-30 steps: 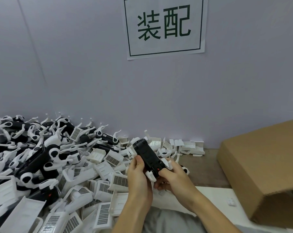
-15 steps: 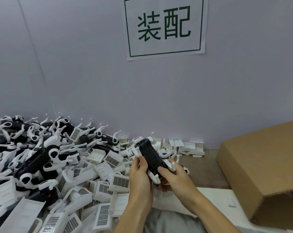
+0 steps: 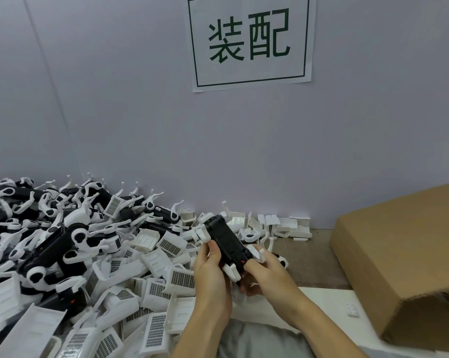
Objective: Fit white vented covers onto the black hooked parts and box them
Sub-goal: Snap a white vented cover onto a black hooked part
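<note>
Both hands hold one black hooked part (image 3: 227, 241) with white hooks at its ends, tilted up over the table's middle. My left hand (image 3: 210, 275) grips its left side with thumb on top. Its lower end, near a small red dot, is held by my right hand (image 3: 266, 272). A heap of black hooked parts (image 3: 53, 239) lies at the left. White vented covers (image 3: 153, 329) are piled in front of it. A cardboard box (image 3: 399, 264) lies at the right, with its open side facing the near edge.
A grey wall with a paper sign (image 3: 249, 40) closes the back. More loose white covers (image 3: 290, 226) lie along the wall's foot. A white board (image 3: 329, 301) with a small white piece (image 3: 352, 310) lies between my hands and the box.
The black part has shifted slightly right and down in my hands, and my right hand's grip has moved toward its lower end.
</note>
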The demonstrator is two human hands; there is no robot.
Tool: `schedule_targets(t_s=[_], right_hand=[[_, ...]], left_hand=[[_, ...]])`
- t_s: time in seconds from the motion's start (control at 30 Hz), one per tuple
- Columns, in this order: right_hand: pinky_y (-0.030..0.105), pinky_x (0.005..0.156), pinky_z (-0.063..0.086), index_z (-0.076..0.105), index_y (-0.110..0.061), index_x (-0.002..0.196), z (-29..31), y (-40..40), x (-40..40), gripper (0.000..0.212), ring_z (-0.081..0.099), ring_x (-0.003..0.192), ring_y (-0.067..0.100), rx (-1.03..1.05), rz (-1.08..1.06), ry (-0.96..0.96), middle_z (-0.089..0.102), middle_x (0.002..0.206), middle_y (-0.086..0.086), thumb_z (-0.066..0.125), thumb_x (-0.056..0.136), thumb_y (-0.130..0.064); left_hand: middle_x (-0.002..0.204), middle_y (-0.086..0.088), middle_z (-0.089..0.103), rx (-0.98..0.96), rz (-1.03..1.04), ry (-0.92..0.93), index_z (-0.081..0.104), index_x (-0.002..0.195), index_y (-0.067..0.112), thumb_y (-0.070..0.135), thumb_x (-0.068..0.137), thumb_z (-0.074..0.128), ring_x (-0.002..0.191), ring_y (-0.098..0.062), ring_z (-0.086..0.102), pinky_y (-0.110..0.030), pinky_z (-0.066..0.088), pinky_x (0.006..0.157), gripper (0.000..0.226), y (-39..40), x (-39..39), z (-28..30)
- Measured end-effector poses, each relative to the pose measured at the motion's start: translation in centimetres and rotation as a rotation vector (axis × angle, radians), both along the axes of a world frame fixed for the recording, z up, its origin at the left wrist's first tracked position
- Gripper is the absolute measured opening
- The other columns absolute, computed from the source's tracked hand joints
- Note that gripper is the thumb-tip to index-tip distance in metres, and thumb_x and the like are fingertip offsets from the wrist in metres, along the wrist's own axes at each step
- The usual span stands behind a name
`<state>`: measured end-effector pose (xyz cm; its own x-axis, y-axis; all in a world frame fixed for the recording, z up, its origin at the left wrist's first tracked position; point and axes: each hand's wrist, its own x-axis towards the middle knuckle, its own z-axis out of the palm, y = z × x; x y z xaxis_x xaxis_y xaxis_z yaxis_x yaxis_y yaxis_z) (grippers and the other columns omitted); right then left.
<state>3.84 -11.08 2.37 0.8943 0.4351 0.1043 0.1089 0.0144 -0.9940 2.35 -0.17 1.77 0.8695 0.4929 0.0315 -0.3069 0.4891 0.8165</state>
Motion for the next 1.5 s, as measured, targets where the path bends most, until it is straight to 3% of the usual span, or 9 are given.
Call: schedule_targets(t_s=[0.43, 0.6, 0.73, 0.83, 0.93, 1.1, 1.2, 1.33, 1.5], right_hand=[[0.029, 0.056, 0.049, 0.069, -0.013, 0.103, 0.7, 0.7, 0.4, 0.036, 0.063, 0.059, 0.019, 0.045, -0.081, 0.100, 0.070, 0.073, 0.006, 0.060, 0.094, -0.047], [0.032, 0.063, 0.054, 0.069, -0.007, 0.105, 1.4, 1.0, -0.1, 0.043, 0.071, 0.068, 0.028, 0.199, 0.045, 0.202, 0.072, 0.078, 0.016, 0.042, 0.104, -0.039], [0.031, 0.069, 0.056, 0.069, -0.011, 0.104, 0.8, 1.6, -0.3, 0.024, 0.073, 0.073, 0.022, -0.182, 0.026, -0.055, 0.072, 0.078, 0.005, 0.046, 0.099, -0.010], [0.019, 0.079, 0.047, 0.066, -0.025, 0.114, -0.5, 2.5, -1.1, 0.021, 0.058, 0.080, 0.001, -0.646, 0.051, -0.435, 0.062, 0.098, -0.011, 0.060, 0.094, -0.027], [0.030, 0.097, 0.044, 0.060, -0.029, 0.126, -1.4, 2.9, -1.6, 0.034, 0.052, 0.105, 0.010, -0.858, 0.058, -0.588, 0.048, 0.119, -0.009, 0.059, 0.094, -0.041], [0.034, 0.086, 0.044, 0.064, -0.032, 0.099, -1.0, 2.2, -1.5, 0.014, 0.054, 0.106, 0.013, -0.897, -0.047, -0.685, 0.046, 0.105, -0.015, 0.057, 0.095, -0.043], [0.018, 0.080, 0.042, 0.056, -0.035, 0.089, -0.3, 1.4, -1.0, 0.008, 0.050, 0.086, 0.000, -0.704, -0.048, -0.609, 0.047, 0.097, -0.016, 0.056, 0.096, -0.038], [0.012, 0.063, 0.038, 0.055, -0.032, 0.089, 2.0, 0.0, 0.0, 0.012, 0.047, 0.072, -0.003, -0.654, -0.010, -0.478, 0.051, 0.087, -0.016, 0.053, 0.101, -0.032], [0.038, 0.089, 0.054, 0.052, -0.024, 0.092, 4.9, -2.8, 0.5, 0.016, 0.062, 0.085, 0.014, -0.743, 0.037, -0.347, 0.063, 0.091, -0.002, 0.044, 0.104, -0.031]], left_hand=[[0.113, -0.017, 0.073, -0.072, -0.108, -0.034, 0.060, 0.120, 0.019, 0.043, 0.103, 0.046, 0.097, -0.036, 0.071, -0.041, 0.054, 0.068, 0.033, -0.3, 0.1, 0.7], [0.085, -0.009, 0.074, -0.204, 0.178, -0.065, 0.059, 0.107, 0.013, 0.036, 0.099, 0.059, 0.071, -0.021, 0.073, -0.033, 0.057, 0.056, 0.024, 1.2, 0.0, 2.9], [0.091, -0.001, 0.068, -0.247, 0.462, -0.039, 0.053, 0.097, 0.020, 0.035, 0.093, 0.069, 0.081, -0.019, 0.069, -0.042, 0.056, 0.080, 0.022, 3.5, -0.7, 4.5], [0.097, 0.002, 0.062, -0.241, 0.613, 0.005, 0.048, 0.102, 0.021, 0.043, 0.092, 0.069, 0.085, -0.017, 0.063, -0.037, 0.054, 0.077, 0.032, 4.7, -1.1, 4.9], [0.094, 0.004, 0.056, -0.234, 0.659, 0.019, 0.043, 0.111, 0.019, 0.046, 0.091, 0.068, 0.075, -0.011, 0.056, -0.026, 0.045, 0.064, 0.042, 5.1, -1.1, 4.8], [0.092, 0.002, 0.059, -0.114, 0.556, 0.084, 0.047, 0.103, 0.016, 0.044, 0.089, 0.072, 0.078, -0.012, 0.058, -0.029, 0.049, 0.071, 0.039, 4.3, -0.7, 3.9], [0.095, -0.002, 0.062, -0.004, 0.486, 0.152, 0.050, 0.094, 0.019, 0.041, 0.088, 0.073, 0.083, -0.018, 0.063, -0.043, 0.055, 0.085, 0.033, 4.3, -0.4, 3.5], [0.088, -0.008, 0.065, 0.040, 0.381, 0.194, 0.048, 0.095, 0.019, 0.030, 0.092, 0.064, 0.076, -0.025, 0.067, -0.045, 0.056, 0.076, 0.020, 4.4, -0.5, 3.2], [0.097, -0.005, 0.061, 0.169, 0.369, 0.197, 0.044, 0.099, 0.021, 0.030, 0.085, 0.079, 0.080, -0.016, 0.064, -0.031, 0.052, 0.068, 0.039, 4.0, -0.6, 3.1]])
